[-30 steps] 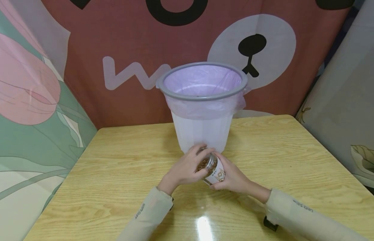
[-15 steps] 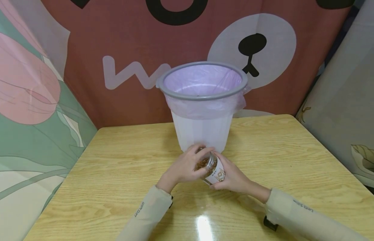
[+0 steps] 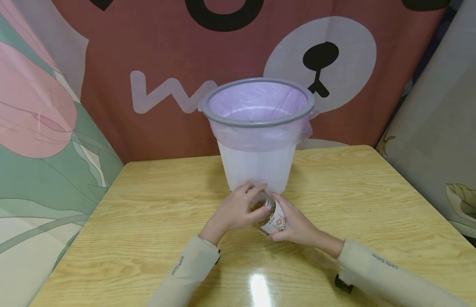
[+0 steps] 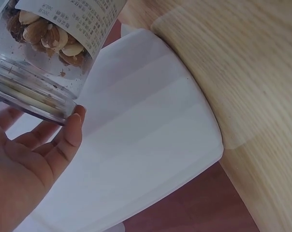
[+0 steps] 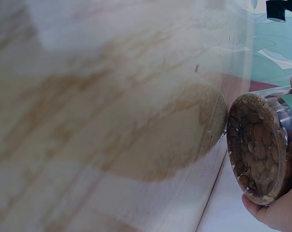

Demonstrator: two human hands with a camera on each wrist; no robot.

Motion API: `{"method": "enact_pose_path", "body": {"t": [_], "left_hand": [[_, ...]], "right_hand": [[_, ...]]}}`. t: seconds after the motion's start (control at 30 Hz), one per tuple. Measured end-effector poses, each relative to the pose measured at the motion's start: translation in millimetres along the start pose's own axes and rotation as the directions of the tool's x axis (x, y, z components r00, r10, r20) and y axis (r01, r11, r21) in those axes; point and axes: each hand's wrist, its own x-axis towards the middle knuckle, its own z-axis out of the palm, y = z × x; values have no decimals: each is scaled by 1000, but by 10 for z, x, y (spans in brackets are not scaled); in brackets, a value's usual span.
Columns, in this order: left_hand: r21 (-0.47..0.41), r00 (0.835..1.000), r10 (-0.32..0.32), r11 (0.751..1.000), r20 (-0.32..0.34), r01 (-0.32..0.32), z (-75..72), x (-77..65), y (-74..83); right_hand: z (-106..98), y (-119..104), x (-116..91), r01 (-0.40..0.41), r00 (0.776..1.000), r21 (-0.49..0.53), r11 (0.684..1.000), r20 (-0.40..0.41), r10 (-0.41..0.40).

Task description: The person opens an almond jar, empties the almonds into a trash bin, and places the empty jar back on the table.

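Note:
A clear jar of nuts (image 3: 278,221) with a white printed label is tilted, its top toward the left. My right hand (image 3: 297,226) grips the body from the right. My left hand (image 3: 232,211) curls its thumb and fingers around the jar's see-through lid (image 4: 30,99). In the left wrist view, almond-like nuts (image 4: 49,36) lie behind the label's edge, and the fingertips (image 4: 73,128) touch the lid's rim. The right wrist view shows the jar's base (image 5: 256,150) packed with brown nuts, close to the table; most of the right hand is out of frame there.
Just behind the hands stands a white trash bin (image 3: 257,166) with a grey rim (image 3: 257,124) and a purple liner bag (image 3: 261,138). The wooden table (image 3: 153,204) meets a printed cloth backdrop (image 3: 165,136) at the back.
My left fingers have shifted around the lid, the index finger drawing back to the left and the thumb moving slightly up. The right hand and the jar stay nearly still.

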Motion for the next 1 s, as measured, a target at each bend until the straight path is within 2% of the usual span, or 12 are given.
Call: {"method": "enact_pose_path", "body": {"t": [0.23, 0.47, 0.53, 0.63, 0.77, 0.9, 1.0], "left_hand": [[12, 1000, -29, 999, -3, 29, 16, 4, -2], [-4, 999, -48, 999, 22, 48, -1, -3, -5], [-18, 1000, -23, 1000, 20, 23, -6, -5, -18], [-37, 998, 56, 998, 10, -55, -11, -2, -40], [-74, 988, 154, 985, 20, -153, -14, 9, -54], [-107, 983, 180, 979, 42, -174, -30, 11, -48], [-119, 984, 170, 979, 51, -163, -43, 11, -43]], "right_hand": [[10, 9, 9, 0, 1000, 2, 1000, 4, 0], [13, 16, 13, -8, 1000, 7, 1000, 4, 8], [15, 22, 14, -5, 1000, 21, 1000, 3, 5], [11, 8, 13, 4, 1000, 22, 1000, -1, -4], [-23, -136, 7, 23, 1000, 12, 1000, -11, -23], [-67, -303, 2, 32, 999, 21, 999, -19, -32], [-55, -258, 3, 23, 1000, 12, 1000, -16, -23]]}}
